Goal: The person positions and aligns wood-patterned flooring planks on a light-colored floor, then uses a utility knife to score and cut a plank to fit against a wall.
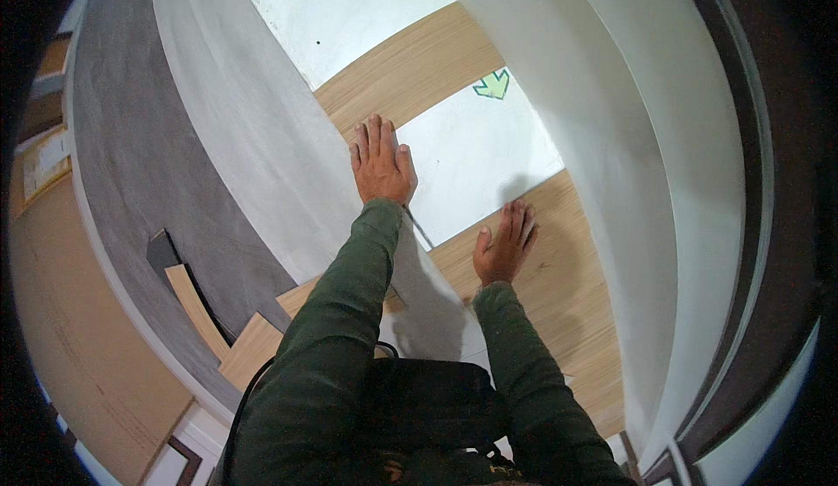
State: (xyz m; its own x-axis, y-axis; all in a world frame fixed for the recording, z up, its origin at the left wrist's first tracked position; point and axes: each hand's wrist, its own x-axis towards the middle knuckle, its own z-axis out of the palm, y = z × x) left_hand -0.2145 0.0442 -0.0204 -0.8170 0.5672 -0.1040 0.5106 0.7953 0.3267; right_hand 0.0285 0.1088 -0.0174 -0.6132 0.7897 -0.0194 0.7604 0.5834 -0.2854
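Plank of tan wood-grain board (563,285) lies under my open, flat right grip (504,249); my open left grip (382,172) overlaps a second tan wood-grain plank's (419,54) corner. White surface with green arrow (494,85) separates them; a boxy black object (436,403) blocks the foreground.

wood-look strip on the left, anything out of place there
Mildly: the narrow wood-look strip lies slanted against a dark piece on the dark grey panel, apart from the broad wood-look plank by the right hand. It may be an offcut; no spill shows.
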